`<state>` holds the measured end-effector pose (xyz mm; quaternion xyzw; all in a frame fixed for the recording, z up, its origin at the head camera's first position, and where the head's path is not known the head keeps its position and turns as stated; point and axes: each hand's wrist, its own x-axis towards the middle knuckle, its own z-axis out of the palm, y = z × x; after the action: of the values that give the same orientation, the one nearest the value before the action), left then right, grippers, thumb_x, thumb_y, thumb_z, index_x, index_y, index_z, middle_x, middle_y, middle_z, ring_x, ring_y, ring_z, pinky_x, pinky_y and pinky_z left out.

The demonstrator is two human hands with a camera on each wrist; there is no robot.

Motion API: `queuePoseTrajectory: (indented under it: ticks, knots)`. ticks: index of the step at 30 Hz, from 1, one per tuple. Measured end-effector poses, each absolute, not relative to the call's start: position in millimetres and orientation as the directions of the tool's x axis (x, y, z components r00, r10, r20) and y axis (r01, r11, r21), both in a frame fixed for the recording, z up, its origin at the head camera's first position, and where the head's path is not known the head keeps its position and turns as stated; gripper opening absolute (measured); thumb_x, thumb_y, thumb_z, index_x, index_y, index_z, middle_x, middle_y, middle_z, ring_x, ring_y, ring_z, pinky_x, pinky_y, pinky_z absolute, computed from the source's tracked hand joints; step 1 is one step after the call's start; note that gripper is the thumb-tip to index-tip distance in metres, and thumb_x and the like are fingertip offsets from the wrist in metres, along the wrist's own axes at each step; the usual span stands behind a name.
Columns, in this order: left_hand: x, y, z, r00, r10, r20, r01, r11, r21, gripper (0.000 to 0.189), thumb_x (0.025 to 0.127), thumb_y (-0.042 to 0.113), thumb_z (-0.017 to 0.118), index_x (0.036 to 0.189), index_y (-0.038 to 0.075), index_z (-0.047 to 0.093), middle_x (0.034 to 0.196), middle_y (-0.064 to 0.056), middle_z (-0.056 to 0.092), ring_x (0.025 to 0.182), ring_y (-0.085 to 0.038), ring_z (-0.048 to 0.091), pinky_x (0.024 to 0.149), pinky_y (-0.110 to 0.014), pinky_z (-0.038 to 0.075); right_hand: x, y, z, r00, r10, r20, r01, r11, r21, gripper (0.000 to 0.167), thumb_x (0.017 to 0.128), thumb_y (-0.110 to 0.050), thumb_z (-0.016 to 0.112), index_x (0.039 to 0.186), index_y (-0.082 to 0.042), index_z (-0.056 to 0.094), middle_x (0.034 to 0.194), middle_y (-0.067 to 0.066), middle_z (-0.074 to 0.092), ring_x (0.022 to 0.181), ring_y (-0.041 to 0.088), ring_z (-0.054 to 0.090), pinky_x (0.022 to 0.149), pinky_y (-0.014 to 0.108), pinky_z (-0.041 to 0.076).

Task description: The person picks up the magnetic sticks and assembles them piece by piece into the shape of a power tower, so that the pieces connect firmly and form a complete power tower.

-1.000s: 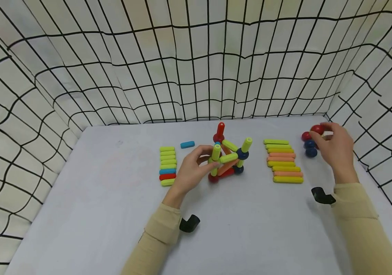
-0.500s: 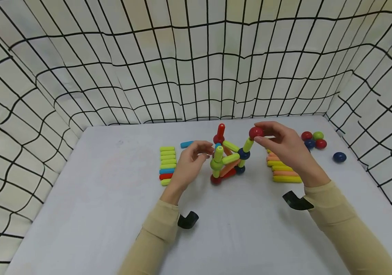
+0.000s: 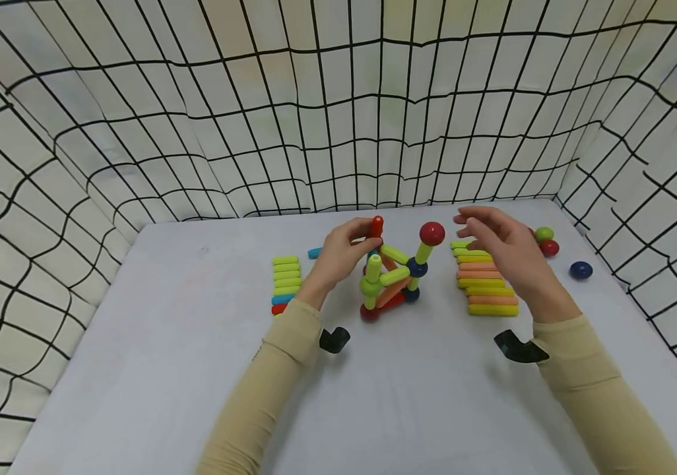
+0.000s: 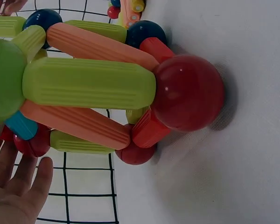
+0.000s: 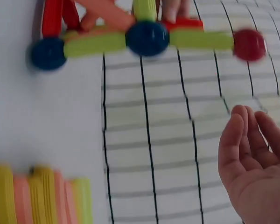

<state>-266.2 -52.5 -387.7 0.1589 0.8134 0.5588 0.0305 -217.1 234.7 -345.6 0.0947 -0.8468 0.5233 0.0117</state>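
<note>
While the left hand (image 3: 341, 256) pinches the upright red plastic-looking rod (image 3: 377, 227) at the back of the multicoloured rod-and-ball construction (image 3: 394, 292), the right hand (image 3: 511, 251) holds nothing, its fingers loosely bent near the glossy red ball (image 3: 432, 233) but apart from it. That ball tops a ribbed lime rod (image 3: 424, 254). The construction stands on the white tabletop (image 3: 196, 369). Step in hand, as judged: capping uprights with balls. The front lime upright (image 3: 374, 268) and the red rod show bare tops; the next move would call for another ball, pressed straight down with the construction steadied.

Not verifiable: the left fingertips' contact behind the rod, and how firmly the ball is seated. The left arm covers the near end of the short-rod row (image 3: 286, 272); the right hand hides some loose balls (image 3: 549, 248). The right wrist view is blurred and cuts off the construction.
</note>
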Motion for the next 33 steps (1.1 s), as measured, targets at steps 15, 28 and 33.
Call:
queuePoseTrajectory:
  ticks: [15, 28, 33]
  knots:
    - [-244, -63, -399, -0.972, 0.206, 0.116, 0.174, 0.295, 0.939, 0.034, 0.094, 0.027, 0.067, 0.126, 0.016, 0.062, 0.12, 0.003, 0.062, 0.117, -0.014, 0.052, 0.101, -0.035, 0.045, -237, 334, -413, -0.973, 0.105, -0.207, 0.227, 0.621, -0.751, 0.066, 0.101, -0.048, 0.045, 0.149, -0.003, 0.037, 0.143, 0.027, 0.039, 0.119, 0.043, 0.045, 0.099, 0.057, 0.039]
    - [-230, -59, -401, -0.979, 0.166, 0.12, 0.16, 0.258, 0.953, 0.033, 0.095, 0.027, 0.066, 0.125, 0.015, 0.061, 0.119, 0.002, 0.062, 0.115, -0.015, 0.052, 0.099, -0.036, 0.045, -247, 347, -445, -0.974, -0.051, -0.22, 0.108, 0.751, -0.651, 0.057, 0.101, -0.039, 0.049, 0.143, -0.002, 0.037, 0.12, 0.023, 0.057, 0.108, 0.037, 0.049, 0.09, 0.048, 0.044]
    - [-228, -59, -400, -0.978, 0.163, 0.134, 0.173, 0.26, 0.95, 0.032, 0.095, 0.026, 0.066, 0.125, 0.014, 0.061, 0.119, 0.001, 0.062, 0.115, -0.016, 0.052, 0.098, -0.037, 0.046, -255, 345, -444, -0.975, -0.088, -0.205, 0.055, 0.796, -0.603, 0.046, 0.101, -0.03, 0.046, 0.137, -0.001, 0.043, 0.114, 0.022, 0.057, 0.099, 0.036, 0.048, 0.086, 0.047, 0.043]
